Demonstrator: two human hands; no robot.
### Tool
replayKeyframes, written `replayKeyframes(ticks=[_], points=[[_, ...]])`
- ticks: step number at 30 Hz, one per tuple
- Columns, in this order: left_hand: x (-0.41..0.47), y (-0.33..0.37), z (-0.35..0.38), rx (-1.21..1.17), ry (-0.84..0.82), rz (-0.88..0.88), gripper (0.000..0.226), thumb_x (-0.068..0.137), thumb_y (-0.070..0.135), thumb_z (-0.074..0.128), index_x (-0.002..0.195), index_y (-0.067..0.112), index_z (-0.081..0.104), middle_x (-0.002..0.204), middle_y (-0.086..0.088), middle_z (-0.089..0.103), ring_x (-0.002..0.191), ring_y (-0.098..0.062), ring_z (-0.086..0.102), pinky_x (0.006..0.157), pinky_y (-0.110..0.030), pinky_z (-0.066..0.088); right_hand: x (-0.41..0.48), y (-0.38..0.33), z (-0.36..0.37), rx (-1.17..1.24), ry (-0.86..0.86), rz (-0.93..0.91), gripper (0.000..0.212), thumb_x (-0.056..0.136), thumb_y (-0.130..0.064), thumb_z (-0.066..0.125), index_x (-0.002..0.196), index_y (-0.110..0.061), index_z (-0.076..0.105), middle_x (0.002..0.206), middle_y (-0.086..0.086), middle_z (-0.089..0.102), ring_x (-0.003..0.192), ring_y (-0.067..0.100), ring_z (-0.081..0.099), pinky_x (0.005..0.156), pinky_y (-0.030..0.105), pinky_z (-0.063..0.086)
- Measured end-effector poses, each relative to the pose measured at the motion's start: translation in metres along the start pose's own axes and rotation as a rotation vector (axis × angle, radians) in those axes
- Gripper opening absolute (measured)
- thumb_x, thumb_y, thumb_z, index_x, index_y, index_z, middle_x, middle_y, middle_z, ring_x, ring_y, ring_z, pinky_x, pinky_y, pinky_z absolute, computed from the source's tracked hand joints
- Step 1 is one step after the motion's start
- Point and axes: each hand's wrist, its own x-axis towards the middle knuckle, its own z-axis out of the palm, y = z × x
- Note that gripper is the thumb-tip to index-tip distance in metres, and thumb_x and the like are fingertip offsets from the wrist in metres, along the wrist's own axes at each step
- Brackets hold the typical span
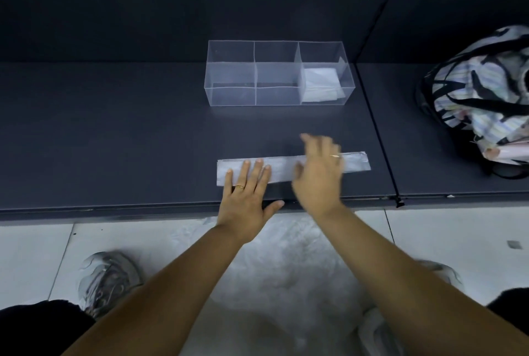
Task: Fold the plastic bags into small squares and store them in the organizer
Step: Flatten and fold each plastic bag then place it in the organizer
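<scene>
A white plastic bag [282, 167], folded into a long narrow strip, lies flat near the front edge of the dark shelf. My left hand [247, 193] presses its left part with straight fingers. My right hand [319, 175] is blurred over the strip's right half, fingers loosely spread, gripping nothing that I can see. Behind the strip stands a clear organizer [276, 75] with three compartments. Its right compartment holds a folded white bag [320, 83]; the other two hold nothing.
A striped tote with black straps [483, 100] sits on the shelf at the far right, past a dividing seam [378, 132]. More white plastic bags [286, 275] lie on the tiled floor below the shelf edge, between my shoes.
</scene>
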Motion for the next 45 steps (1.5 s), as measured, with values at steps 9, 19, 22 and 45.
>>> replayKeyframes(ticks=[9, 19, 22, 45], points=[[0.001, 0.001, 0.002, 0.002, 0.018, -0.027, 0.089, 0.074, 0.073, -0.022, 0.149, 0.026, -0.016, 0.154, 0.008, -0.025, 0.145, -0.021, -0.021, 0.111, -0.057, -0.014, -0.013, 0.066, 0.021, -0.136, -0.47, -0.259, 0.068, 0.098, -0.054, 0.017, 0.153, -0.019, -0.003, 0.16, -0.004, -0.01, 0.146, 0.009, -0.015, 0.117, 0.03, -0.014], [0.002, 0.0, 0.003, 0.037, 0.023, -0.025, 0.086, 0.073, 0.074, -0.023, 0.146, 0.028, -0.021, 0.158, 0.007, -0.019, 0.144, -0.025, -0.023, 0.11, -0.057, -0.016, 0.04, 0.138, -0.021, 0.03, -0.223, 0.1, 0.031, 0.092, -0.026, 0.06, 0.122, -0.016, 0.059, 0.129, 0.005, 0.05, 0.121, 0.026, 0.041, 0.1, 0.037, 0.028], [0.002, -0.004, 0.002, 0.048, 0.024, 0.003, 0.087, 0.071, 0.075, -0.024, 0.145, 0.029, -0.022, 0.158, 0.007, -0.019, 0.144, -0.025, -0.022, 0.109, -0.054, -0.018, 0.052, 0.136, -0.024, -0.005, -0.286, 0.123, 0.013, 0.088, -0.027, 0.066, 0.1, -0.02, 0.065, 0.114, 0.003, 0.051, 0.112, 0.023, 0.043, 0.095, 0.034, 0.029], [-0.005, 0.101, -0.023, -0.623, 0.176, 0.171, 0.087, 0.086, 0.054, 0.059, 0.151, 0.014, 0.018, 0.159, -0.001, 0.018, 0.146, -0.012, 0.009, 0.118, -0.025, -0.002, 0.028, 0.105, -0.1, 0.773, -1.212, 0.603, 0.015, 0.086, -0.022, 0.069, 0.072, -0.016, 0.065, 0.073, 0.006, 0.067, 0.058, 0.009, 0.059, 0.051, 0.018, 0.046]])
